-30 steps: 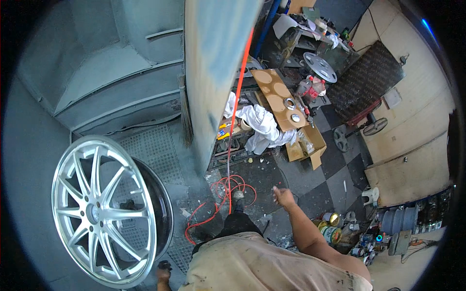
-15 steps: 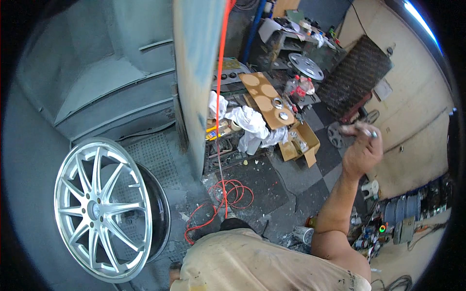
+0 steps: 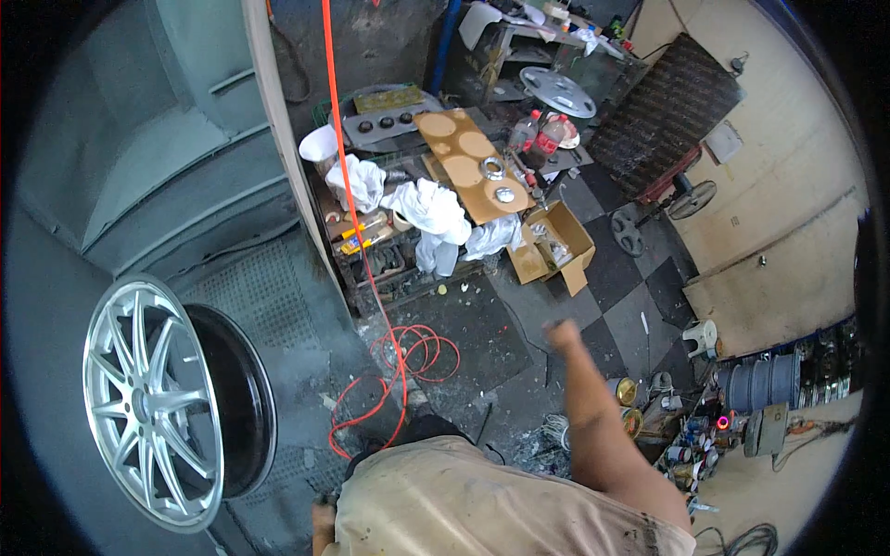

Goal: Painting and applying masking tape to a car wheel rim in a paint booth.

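Observation:
My right arm reaches forward over the floor, and my right hand (image 3: 560, 335) is seen end-on, small and dark. Its fingers do not show clearly, so I cannot tell whether they hold anything. At the lower edge, beside my beige shirt, only a bit of my left hand (image 3: 323, 517) shows; its fingers are hidden. To the left stands a silver multi-spoke car wheel rim (image 3: 171, 400) with a black barrel, upright and apart from both hands. A red hose (image 3: 339, 139) hangs from above and lies in loops on the floor.
A cluttered bench holds white cloths (image 3: 428, 211) and a cardboard sheet (image 3: 468, 157). An open cardboard box (image 3: 559, 243) stands beside it. A partition edge (image 3: 295, 157) borders the grey booth on the left. Cans (image 3: 623, 391), a white stool (image 3: 700, 339) and a fan (image 3: 693, 199) are on the right.
My right hand has dropped from its raised place at the right, moving inward. The view has shifted, so the rim, bench and hose appear further left. My left hand stays low.

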The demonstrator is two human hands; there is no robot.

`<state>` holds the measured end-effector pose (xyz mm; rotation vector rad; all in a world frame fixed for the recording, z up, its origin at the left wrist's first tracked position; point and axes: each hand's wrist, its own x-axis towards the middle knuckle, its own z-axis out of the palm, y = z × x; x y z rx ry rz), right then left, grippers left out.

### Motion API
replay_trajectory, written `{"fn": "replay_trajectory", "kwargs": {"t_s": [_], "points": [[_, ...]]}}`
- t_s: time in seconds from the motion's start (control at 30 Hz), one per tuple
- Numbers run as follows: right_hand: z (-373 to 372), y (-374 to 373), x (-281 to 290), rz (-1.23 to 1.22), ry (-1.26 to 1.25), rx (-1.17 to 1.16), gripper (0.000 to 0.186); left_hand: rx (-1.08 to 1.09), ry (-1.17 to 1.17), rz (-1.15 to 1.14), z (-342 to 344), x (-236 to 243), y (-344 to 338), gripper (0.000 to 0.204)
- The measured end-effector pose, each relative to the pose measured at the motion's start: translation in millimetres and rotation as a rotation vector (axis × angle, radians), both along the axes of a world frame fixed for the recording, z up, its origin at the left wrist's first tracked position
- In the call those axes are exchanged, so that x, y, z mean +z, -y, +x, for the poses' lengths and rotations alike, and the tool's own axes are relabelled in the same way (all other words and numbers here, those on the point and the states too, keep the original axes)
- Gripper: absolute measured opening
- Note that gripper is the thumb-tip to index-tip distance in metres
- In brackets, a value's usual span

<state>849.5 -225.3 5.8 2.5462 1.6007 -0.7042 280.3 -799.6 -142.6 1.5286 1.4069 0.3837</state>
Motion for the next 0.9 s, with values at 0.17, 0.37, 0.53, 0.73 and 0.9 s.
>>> {"fn": "replay_trajectory", "kwargs": {"t_s": [0.17,0.37,0.53,0.73,0.9], "points": [[-143,144,-94,-0.677,-0.170,0.526,0.063,0.146,0.156,-0.185,95,45,23,0.029],[-217,200,-48,-0.675,-0.539,1.032,0.064,0.737,0.179,-0.326,113,184,-26,0.031],[-181,163,-77,-0.648,-0.804,0.478,0.031,0.800,-0.237,-0.747,115,229,-41,0.035],[-125,112,-118,-0.426,-0.671,0.120,0.023,0.913,-0.445,-0.493,87,262,-29,0.025],[-114,132,-131,-0.316,-0.638,0.146,0.021,1.193,-0.139,-0.218,18,254,8,0.014]]}}
